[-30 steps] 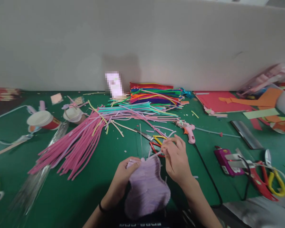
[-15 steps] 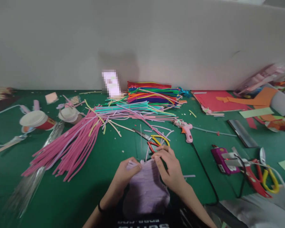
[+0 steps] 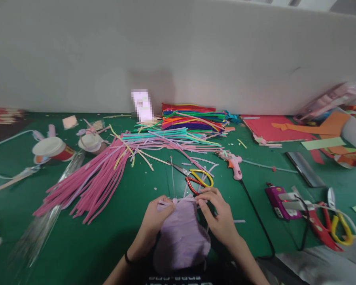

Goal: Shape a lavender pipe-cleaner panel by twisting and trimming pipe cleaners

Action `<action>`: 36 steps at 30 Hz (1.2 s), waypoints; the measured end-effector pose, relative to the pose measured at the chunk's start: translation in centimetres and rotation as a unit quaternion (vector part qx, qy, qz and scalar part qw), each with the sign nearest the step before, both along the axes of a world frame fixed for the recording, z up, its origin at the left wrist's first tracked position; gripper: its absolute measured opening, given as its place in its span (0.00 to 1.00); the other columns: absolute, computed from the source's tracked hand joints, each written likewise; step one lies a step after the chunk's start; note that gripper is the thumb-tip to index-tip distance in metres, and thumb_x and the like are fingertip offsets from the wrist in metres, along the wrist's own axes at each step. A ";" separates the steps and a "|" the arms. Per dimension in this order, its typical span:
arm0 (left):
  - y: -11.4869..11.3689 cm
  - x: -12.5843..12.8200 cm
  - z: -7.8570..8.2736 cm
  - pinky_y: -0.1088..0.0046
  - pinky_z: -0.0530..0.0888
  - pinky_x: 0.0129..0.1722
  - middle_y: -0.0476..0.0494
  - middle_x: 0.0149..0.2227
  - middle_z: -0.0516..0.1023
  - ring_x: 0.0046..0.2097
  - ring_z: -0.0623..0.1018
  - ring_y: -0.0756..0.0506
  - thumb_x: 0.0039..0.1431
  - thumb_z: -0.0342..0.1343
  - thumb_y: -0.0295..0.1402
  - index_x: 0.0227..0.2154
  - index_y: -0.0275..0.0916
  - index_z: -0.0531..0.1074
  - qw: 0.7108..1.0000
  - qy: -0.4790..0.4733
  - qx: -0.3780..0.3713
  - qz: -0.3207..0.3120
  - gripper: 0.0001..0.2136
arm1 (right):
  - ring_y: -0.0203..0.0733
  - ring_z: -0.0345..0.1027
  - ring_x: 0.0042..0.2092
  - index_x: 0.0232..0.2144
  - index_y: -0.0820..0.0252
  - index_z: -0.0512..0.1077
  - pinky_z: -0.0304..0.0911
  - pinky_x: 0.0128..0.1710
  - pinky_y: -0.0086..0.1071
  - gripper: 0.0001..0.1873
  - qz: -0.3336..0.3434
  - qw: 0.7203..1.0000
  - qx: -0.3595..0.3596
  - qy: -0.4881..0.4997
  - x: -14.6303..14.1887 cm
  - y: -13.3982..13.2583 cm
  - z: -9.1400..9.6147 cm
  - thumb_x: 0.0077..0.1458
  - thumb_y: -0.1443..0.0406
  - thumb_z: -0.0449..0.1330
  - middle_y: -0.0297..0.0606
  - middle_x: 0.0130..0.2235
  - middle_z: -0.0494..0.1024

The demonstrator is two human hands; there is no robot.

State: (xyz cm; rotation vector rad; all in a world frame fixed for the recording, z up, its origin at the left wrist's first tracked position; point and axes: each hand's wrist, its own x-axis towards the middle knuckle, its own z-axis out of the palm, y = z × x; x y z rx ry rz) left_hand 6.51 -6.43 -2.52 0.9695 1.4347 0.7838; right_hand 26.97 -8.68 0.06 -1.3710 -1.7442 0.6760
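Lilac fuzzy piece (image 3: 180, 237): your left fingers (image 3: 166, 211) clamp its top edge; your right fingers (image 3: 207, 212) pinch a lilac strip (image 3: 187, 200); scissors (image 3: 190, 173) lie just beyond them.

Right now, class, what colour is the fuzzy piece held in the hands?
The fuzzy piece is pale purple, best seen in the head view.

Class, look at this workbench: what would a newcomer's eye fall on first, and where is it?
Probably the pink stems, fanned over the green table left of centre, with the multicoloured bundle behind them to the right. Next comes the lilac piece at bottom centre, gripped at its upper left by the left hand, while the right hand pinches a lilac strip along its top.
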 end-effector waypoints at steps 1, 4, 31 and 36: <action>0.0 0.1 -0.1 0.76 0.63 0.29 0.52 0.22 0.70 0.27 0.68 0.50 0.42 0.61 0.36 0.19 0.37 0.69 1.000 0.003 0.006 -0.002 0.09 | 0.45 0.62 0.49 0.40 0.54 0.72 0.58 0.51 0.41 0.08 0.009 1.000 0.007 -0.029 0.1 0.1 0.1 0.60 0.68 0.55 0.36 0.38 0.76; 0.1 0.2 -0.7 0.74 0.66 0.33 0.47 0.30 0.77 0.32 0.73 0.47 0.42 0.60 0.35 0.20 0.37 0.70 1.000 -0.004 0.018 -0.016 0.07 | 0.46 0.61 0.49 0.44 0.52 0.73 0.56 0.51 0.44 0.11 0.042 0.991 0.023 -0.127 0.2 0.7 0.7 0.60 0.67 0.56 0.37 0.39 0.76; -0.1 1.1 -0.6 0.75 0.67 0.30 0.52 0.25 0.73 0.29 0.72 0.48 0.41 0.62 0.34 0.26 0.40 0.64 0.999 0.017 0.023 0.040 0.12 | 0.52 0.48 0.57 0.33 0.52 0.77 0.43 0.57 0.50 0.09 0.123 0.942 -0.040 -0.310 -2.2 3.3 2.0 0.60 0.62 0.56 0.37 0.48 0.68; 0.1 1.1 -1.1 0.75 0.68 0.31 0.53 0.27 0.72 0.30 0.73 0.48 0.41 0.63 0.33 0.40 0.39 0.66 0.998 -0.040 0.030 0.038 0.21 | 0.54 0.47 0.59 0.34 0.53 0.78 0.38 0.60 0.53 0.12 0.137 0.923 -0.047 -0.355 -2.6 3.7 3.0 0.62 0.62 0.54 0.39 0.47 0.69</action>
